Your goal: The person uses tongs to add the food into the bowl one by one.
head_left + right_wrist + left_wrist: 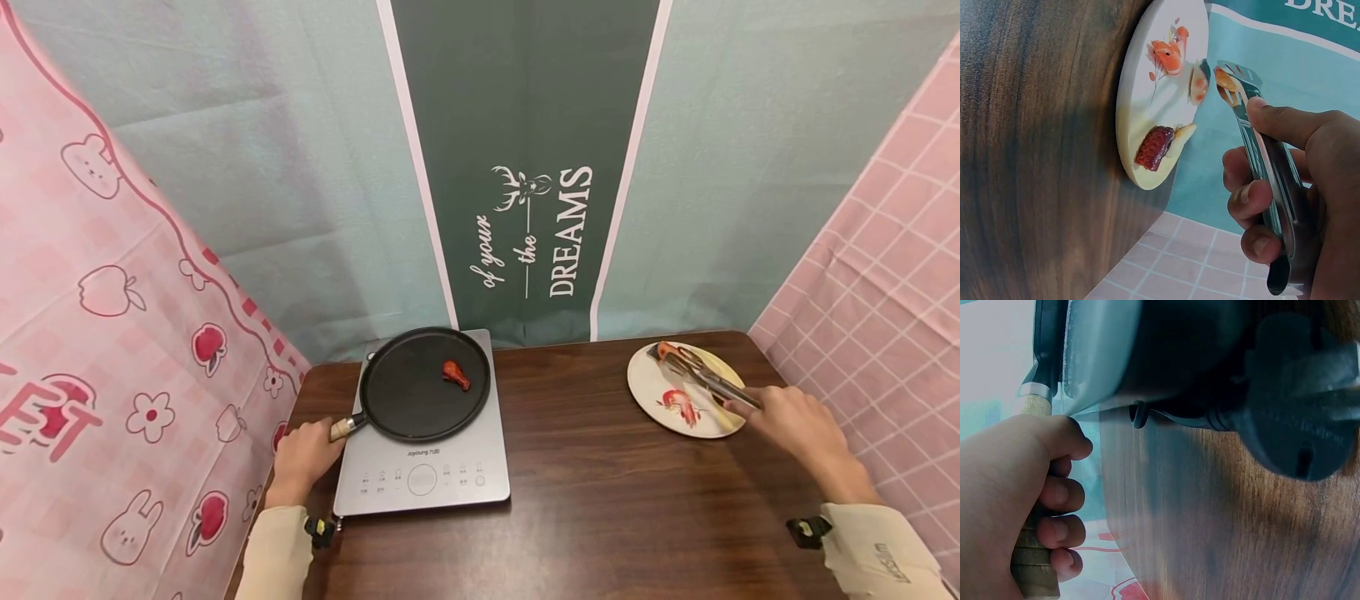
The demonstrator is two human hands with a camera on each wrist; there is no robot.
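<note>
My left hand grips the wooden handle of a flat round black frying pan, fingers wrapped round it. On the pan's right side lies a red chicken drumstick. Over at the right, my right hand holds metal food tongs, thumb on one arm and fingers round the other. An orange-brown piece of food sits between the tong tips, above the far part of a white plate. A shrimp and a dark red glazed piece show on that plate.
Beneath the pan is a silver induction cooker with its control panel facing me. Both cooker and plate stand on a dark wooden table. Cloth curtains hang behind the table and along both sides.
</note>
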